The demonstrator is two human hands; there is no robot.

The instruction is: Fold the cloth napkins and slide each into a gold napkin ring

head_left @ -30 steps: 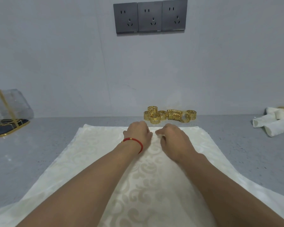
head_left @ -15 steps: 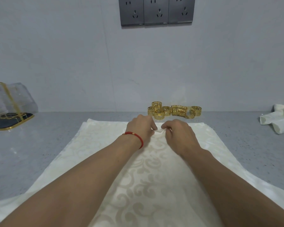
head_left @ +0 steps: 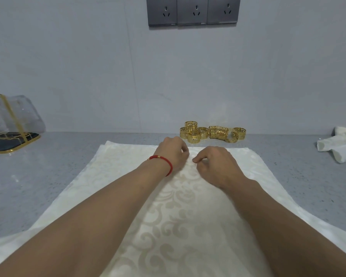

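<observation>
Grey speckled desk [head_left: 48, 172] against a pale wall, with a row of dark sockets [head_left: 192, 12] high up.

At the middle, left hand [head_left: 173, 151] with a red cord bracelet [head_left: 162, 161] at the wrist, fingers curled down and apparently pinching the cloth near its far edge; the fingertips hidden behind the knuckles, so the grip only judged, not plainly seen. Right hand [head_left: 216, 162] just beside it, thumb and forefinger closed on a small bit of the same cloth. Both hands close together, almost touching, near the far middle of the napkin.

Under the hands, cream damask napkin [head_left: 168, 226], spread flat and unfolded on the desk. Long axis in this view running from the near edge toward the wall; far edge parallel to the wall, near end out of the frame below the arms.

Step in hand, by judgement: the very start of the folding, taking hold at the far middle. Next move probably calling for a lift or a pull of this pinched part toward the body, both hands moving evenly so that the fold stays straight.

Further out, gold napkin rings [head_left: 212, 133] in a loose heap just behind the far edge, near the wall. At the far right, finished rolled napkins [head_left: 338, 144]. At the far left, a gold-framed tray [head_left: 12, 142] with a clear bag on it.
</observation>
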